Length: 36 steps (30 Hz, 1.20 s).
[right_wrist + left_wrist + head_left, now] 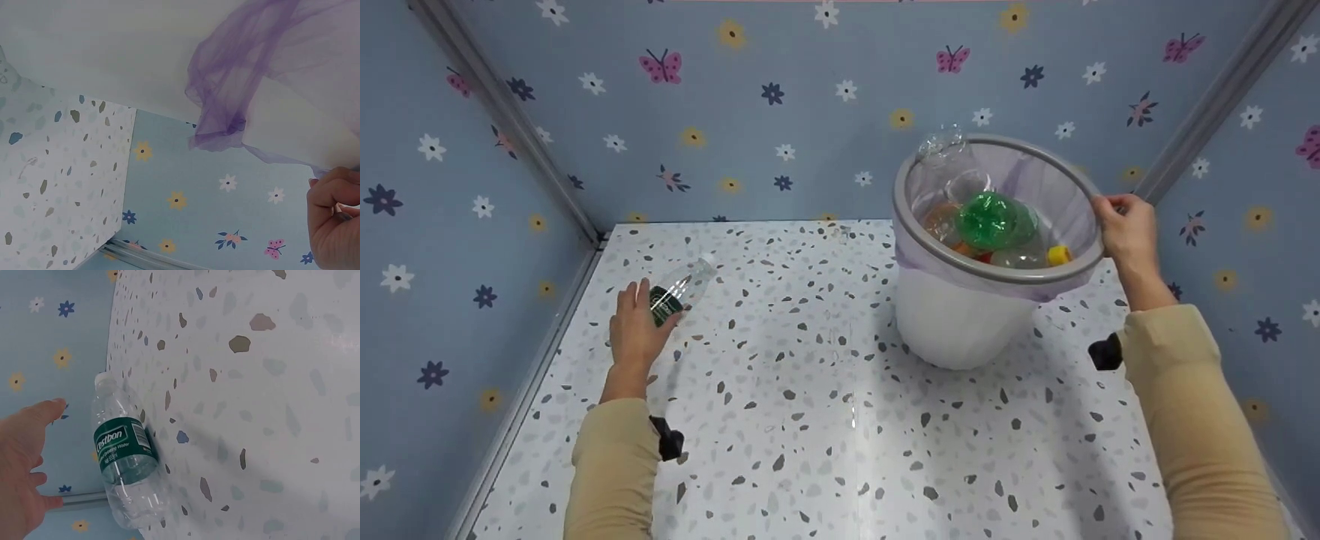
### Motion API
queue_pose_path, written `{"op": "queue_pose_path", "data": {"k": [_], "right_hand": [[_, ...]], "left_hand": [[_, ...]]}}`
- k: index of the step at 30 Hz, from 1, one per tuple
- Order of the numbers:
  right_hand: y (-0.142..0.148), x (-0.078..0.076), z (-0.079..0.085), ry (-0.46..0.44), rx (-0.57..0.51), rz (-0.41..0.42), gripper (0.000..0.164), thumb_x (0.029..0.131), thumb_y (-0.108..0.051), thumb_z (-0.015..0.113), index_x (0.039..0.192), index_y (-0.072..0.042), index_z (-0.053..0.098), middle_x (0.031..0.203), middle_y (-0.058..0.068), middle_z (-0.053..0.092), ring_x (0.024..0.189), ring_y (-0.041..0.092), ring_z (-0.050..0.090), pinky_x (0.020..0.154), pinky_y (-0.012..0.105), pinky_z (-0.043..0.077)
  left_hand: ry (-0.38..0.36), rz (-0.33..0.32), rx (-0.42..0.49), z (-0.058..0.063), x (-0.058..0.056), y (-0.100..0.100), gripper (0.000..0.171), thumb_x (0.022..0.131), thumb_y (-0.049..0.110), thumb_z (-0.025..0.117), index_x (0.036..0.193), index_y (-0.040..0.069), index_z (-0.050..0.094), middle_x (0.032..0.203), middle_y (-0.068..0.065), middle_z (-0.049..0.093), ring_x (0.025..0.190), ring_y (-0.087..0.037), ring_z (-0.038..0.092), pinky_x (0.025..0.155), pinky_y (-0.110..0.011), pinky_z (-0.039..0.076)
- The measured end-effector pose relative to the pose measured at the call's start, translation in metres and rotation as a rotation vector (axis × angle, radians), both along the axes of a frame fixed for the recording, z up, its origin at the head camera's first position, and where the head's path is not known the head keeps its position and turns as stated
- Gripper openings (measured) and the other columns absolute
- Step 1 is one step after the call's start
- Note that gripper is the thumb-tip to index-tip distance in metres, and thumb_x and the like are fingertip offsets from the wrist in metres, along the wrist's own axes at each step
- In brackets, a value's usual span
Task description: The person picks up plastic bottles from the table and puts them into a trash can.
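Observation:
A clear plastic water bottle (126, 455) with a green label and white cap lies on its side at the left of the speckled table. My left hand (636, 322) is right beside it, thumb and fingers spread; in the left wrist view a gap shows between the hand (22, 467) and the bottle. On the right, my right hand (1129, 229) grips the grey rim of a white trash bin (960, 322), which leans slightly. Inside its purple liner (225, 84) are several plastic bottles, among them a green bottle (988, 220) and one with a yellow cap (1059, 256).
The white speckled tabletop (780, 390) spans the space between the hands. Blue panels with flowers and butterflies (810, 97) close in the back and both sides, joined by grey corner posts (502, 112). A clear crumpled plastic piece (943, 146) pokes over the bin's back rim.

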State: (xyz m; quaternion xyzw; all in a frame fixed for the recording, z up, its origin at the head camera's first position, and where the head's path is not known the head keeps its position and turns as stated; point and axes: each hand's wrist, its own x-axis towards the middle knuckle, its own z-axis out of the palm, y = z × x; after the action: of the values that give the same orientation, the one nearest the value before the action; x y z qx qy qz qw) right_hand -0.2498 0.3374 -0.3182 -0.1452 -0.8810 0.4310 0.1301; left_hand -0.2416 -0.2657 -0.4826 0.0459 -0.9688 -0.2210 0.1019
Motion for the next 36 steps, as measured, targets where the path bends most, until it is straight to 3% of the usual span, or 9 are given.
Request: {"op": "queue_pose_path", "data": {"k": [8, 18, 23, 32, 36], "right_hand": [[0.002, -0.001, -0.002, -0.007, -0.024, -0.004, 0.053, 0.091, -0.042, 0.039, 0.12, 0.003, 0.044, 0.091, 0.006, 0.046, 0.066, 0.005, 0.049, 0.054, 0.013, 0.045], [0.003, -0.001, -0.002, 0.038, 0.001, -0.016, 0.05, 0.091, -0.034, 0.041, 0.116, 0.008, 0.048, 0.081, 0.004, 0.048, 0.051, -0.002, 0.046, 0.044, 0.014, 0.043], [0.004, -0.001, -0.002, 0.021, -0.005, -0.01, 0.052, 0.091, -0.037, 0.04, 0.117, 0.007, 0.046, 0.084, 0.005, 0.047, 0.054, -0.002, 0.047, 0.047, 0.014, 0.044], [0.004, -0.002, -0.001, 0.01, -0.036, -0.008, 0.048, 0.091, -0.039, 0.041, 0.115, 0.002, 0.047, 0.085, 0.004, 0.047, 0.057, 0.001, 0.048, 0.049, 0.014, 0.044], [0.002, -0.002, 0.0, 0.006, -0.031, -0.012, 0.05, 0.091, -0.039, 0.041, 0.116, 0.003, 0.046, 0.087, 0.005, 0.046, 0.059, 0.001, 0.048, 0.05, 0.014, 0.044]], "left_hand": [[-0.125, 0.09, 0.04, -0.015, 0.004, -0.022, 0.086, 0.079, 0.023, 0.066, 0.139, -0.003, 0.011, 0.14, -0.029, 0.01, 0.128, -0.045, 0.007, 0.094, -0.064, 0.015], [-0.234, 0.136, 0.098, -0.028, 0.012, -0.035, 0.097, 0.078, 0.025, 0.067, 0.141, 0.001, -0.003, 0.141, -0.029, -0.005, 0.126, -0.047, -0.004, 0.091, -0.068, 0.011], [-0.275, 0.161, 0.117, -0.033, 0.012, -0.035, 0.098, 0.079, 0.028, 0.066, 0.141, 0.005, -0.006, 0.141, -0.028, -0.01, 0.126, -0.048, -0.004, 0.09, -0.069, 0.011], [-0.317, 0.201, 0.179, -0.04, 0.006, -0.027, 0.095, 0.08, 0.027, 0.064, 0.141, 0.005, -0.006, 0.142, -0.028, -0.008, 0.125, -0.049, -0.005, 0.091, -0.068, 0.012], [-0.295, 0.206, 0.168, -0.039, 0.006, -0.026, 0.088, 0.08, 0.022, 0.064, 0.14, 0.0, 0.003, 0.14, -0.03, 0.001, 0.125, -0.05, 0.001, 0.091, -0.067, 0.017]]}}
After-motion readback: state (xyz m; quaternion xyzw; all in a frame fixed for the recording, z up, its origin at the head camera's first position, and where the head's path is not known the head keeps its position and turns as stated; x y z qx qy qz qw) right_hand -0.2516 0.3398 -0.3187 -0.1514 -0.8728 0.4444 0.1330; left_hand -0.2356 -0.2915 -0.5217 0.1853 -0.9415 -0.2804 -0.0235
